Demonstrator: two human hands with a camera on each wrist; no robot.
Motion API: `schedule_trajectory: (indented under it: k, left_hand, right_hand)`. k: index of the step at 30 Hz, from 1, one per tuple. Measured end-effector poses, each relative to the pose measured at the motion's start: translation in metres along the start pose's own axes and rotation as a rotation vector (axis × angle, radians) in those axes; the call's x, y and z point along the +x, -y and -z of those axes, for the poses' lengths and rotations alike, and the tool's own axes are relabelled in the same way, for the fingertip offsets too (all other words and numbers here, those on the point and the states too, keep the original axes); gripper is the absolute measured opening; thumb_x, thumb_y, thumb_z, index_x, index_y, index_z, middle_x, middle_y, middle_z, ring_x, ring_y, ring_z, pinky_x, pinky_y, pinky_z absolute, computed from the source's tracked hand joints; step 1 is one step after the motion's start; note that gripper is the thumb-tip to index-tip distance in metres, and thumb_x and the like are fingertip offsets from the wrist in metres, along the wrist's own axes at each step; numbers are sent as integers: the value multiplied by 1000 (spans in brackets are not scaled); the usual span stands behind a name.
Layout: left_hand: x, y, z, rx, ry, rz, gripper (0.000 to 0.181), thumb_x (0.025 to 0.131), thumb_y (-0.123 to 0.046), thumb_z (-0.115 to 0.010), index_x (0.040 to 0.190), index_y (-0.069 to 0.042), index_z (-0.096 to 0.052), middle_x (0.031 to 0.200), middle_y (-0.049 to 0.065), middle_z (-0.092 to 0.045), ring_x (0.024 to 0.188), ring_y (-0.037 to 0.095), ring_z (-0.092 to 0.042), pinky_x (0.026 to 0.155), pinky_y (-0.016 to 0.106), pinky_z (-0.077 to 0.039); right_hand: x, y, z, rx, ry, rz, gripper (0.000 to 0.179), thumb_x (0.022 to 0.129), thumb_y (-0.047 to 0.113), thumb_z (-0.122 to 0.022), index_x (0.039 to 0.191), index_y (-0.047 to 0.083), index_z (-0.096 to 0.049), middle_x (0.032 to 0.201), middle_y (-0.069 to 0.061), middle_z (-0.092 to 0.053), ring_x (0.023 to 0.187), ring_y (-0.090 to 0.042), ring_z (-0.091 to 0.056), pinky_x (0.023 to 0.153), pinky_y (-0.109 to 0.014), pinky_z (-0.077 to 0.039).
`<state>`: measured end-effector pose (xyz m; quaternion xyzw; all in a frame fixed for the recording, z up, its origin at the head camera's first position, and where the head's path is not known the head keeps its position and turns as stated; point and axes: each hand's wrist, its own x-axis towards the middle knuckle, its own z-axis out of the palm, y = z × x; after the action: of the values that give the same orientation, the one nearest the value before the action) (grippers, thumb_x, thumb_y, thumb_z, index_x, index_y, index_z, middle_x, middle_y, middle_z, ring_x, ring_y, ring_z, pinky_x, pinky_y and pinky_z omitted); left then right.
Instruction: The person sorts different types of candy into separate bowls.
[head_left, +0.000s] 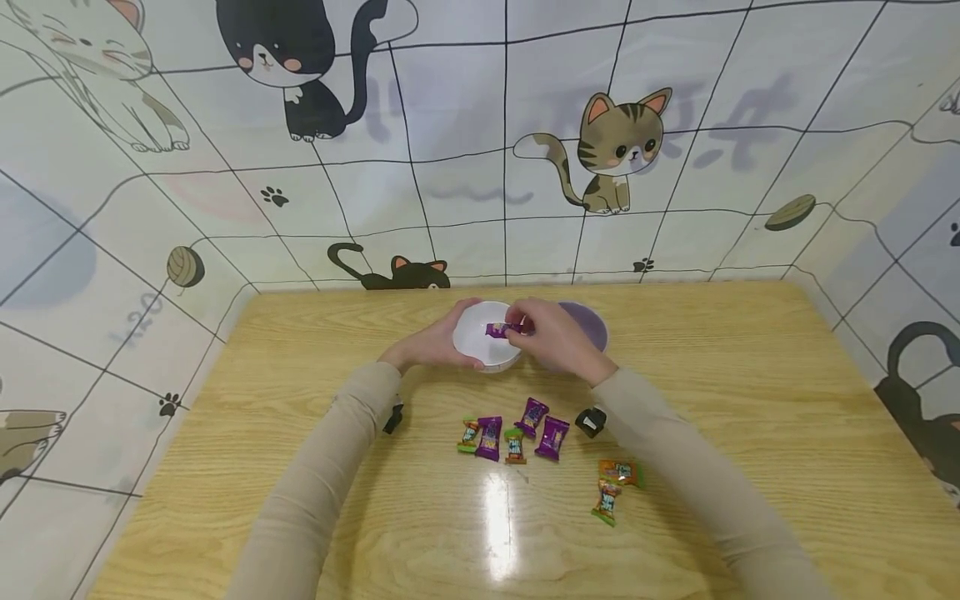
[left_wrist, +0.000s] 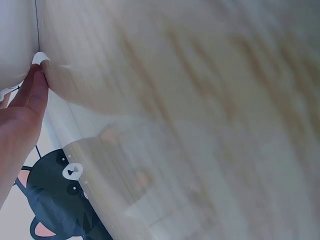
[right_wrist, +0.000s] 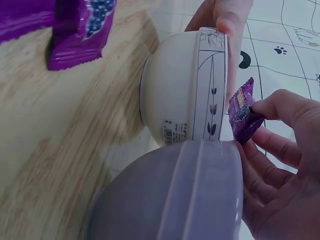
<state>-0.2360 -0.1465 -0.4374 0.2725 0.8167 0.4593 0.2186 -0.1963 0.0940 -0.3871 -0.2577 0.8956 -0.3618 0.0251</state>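
Note:
My left hand (head_left: pixel 437 343) holds the white bowl (head_left: pixel 471 340) by its side, thumb near and fingers at the far side. Over that bowl's opening, a purple-wrapped candy (head_left: pixel 495 330) is pinched between the thumb and fingers of my right hand (head_left: pixel 561 335). The right wrist view shows this candy (right_wrist: pixel 242 112) just beyond the rim, with dark berries printed on its wrapper. A purple bowl (head_left: pixel 591 323) stands against the white one on the right, partly hidden by the right hand. The inside bottom of the purple bowl is hidden.
Nearer on the wooden table (head_left: pixel 420 517) lie several candies, purple ones (head_left: pixel 489 438) and green-orange ones (head_left: pixel 515 447). Two more green-orange candies (head_left: pixel 606 502) lie by the right forearm. Small black objects (head_left: pixel 591 422) sit beside each sleeve. A cat-patterned cloth (head_left: pixel 465 192) rises behind the table.

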Motion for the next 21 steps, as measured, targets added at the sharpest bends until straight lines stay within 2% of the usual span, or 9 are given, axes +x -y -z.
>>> schedule_trajectory:
  k: [6, 10, 17, 21]
  left_hand:
    - [1, 0, -1, -2, 8, 5, 108, 74, -16, -84, 153, -16, -10, 142, 12, -35, 125, 26, -40, 99, 41, -40]
    - [2, 1, -1, -5, 12, 4, 108, 74, -15, -84, 153, -14, -9, 142, 13, -35, 125, 27, -40, 99, 40, -40]
    - [3, 2, 0, 12, 0, -20, 110, 72, -12, -85, 152, -11, -10, 142, 15, -36, 126, 28, -41, 102, 42, -37]
    - [3, 3, 0, 16, -5, 0, 110, 72, -14, -85, 153, -12, -10, 142, 15, -36, 126, 28, -41, 102, 41, -37]
  right_hand:
    - [5, 1, 0, 31, -4, 5, 29, 92, 15, -66, 117, 0, -64, 106, -9, -65, 90, -21, -60, 78, -35, -50]
    - [0, 0, 4, 45, -9, 15, 33, 92, 11, -66, 121, -3, -61, 108, -12, -64, 91, -23, -61, 80, -37, -50]
    - [-11, 1, 11, 78, -23, 32, 30, 90, 6, -66, 118, -4, -61, 107, -14, -64, 92, -24, -61, 83, -38, -50]
    - [-19, 3, 14, 73, -22, 44, 27, 89, 6, -66, 115, -3, -63, 104, -13, -65, 91, -23, -61, 83, -38, -50]
